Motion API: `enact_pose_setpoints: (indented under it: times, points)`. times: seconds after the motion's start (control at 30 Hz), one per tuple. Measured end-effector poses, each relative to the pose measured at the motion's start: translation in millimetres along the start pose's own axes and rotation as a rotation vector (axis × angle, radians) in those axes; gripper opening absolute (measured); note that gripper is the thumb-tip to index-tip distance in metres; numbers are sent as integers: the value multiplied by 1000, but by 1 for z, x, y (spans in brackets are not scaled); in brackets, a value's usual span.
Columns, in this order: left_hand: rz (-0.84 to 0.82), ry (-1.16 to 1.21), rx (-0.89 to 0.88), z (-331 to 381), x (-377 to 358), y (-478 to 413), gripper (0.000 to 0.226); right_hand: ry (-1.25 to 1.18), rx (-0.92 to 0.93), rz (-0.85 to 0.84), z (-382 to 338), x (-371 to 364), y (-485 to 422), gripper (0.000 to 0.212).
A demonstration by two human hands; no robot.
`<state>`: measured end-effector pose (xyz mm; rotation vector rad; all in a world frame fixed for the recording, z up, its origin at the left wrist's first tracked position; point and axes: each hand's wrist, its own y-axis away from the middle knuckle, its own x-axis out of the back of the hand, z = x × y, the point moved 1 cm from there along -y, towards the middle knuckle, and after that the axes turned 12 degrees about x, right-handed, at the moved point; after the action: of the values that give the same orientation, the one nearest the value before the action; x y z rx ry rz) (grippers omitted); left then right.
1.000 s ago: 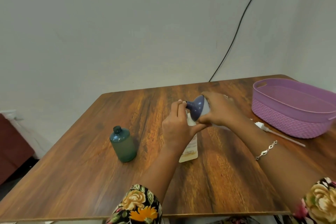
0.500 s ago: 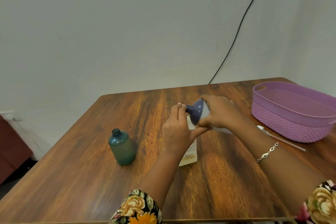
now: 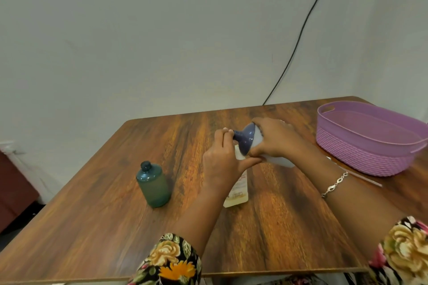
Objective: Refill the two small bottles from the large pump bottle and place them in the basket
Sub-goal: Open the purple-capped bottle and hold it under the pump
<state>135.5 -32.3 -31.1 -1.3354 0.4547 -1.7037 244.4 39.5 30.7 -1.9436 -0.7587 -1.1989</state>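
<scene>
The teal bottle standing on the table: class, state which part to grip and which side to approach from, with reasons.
Probably the teal bottle by the middle of its body, fingers wrapped round it, coming in level from its right, the side facing the left hand. It stands upright and alone, its body is a plain cylinder, and its capped neck is narrower, offering less hold.

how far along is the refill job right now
Little looks done: the basket shows no bottles. In hand: the right hand tips the large bottle over the small clear bottle; the left hand pinches the large bottle's neck. Left: the teal bottle stands apart on the table; both must reach the basket.
</scene>
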Motion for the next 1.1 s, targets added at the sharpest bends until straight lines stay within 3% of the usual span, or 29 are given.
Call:
enact_pose_setpoints:
  times: [0.27,0.43,0.63,0.93,1.1]
  points:
    - [55,-25,-33,0,0,-3,80,-68,11,43,2,0,-1,58]
    - [20,15,-6,-4,-5,4,84,37,11,13,4,-6,-4,66]
    - [16,-31,-27,0,2,-12,79,-82,19,79,2,3,-3,57]
    - [16,21,-5,-3,-4,0,81,58,0,-23,0,-2,-4,69]
    - [11,-25,-58,-2,5,-15,72,-64,-7,62,-1,5,-1,57]
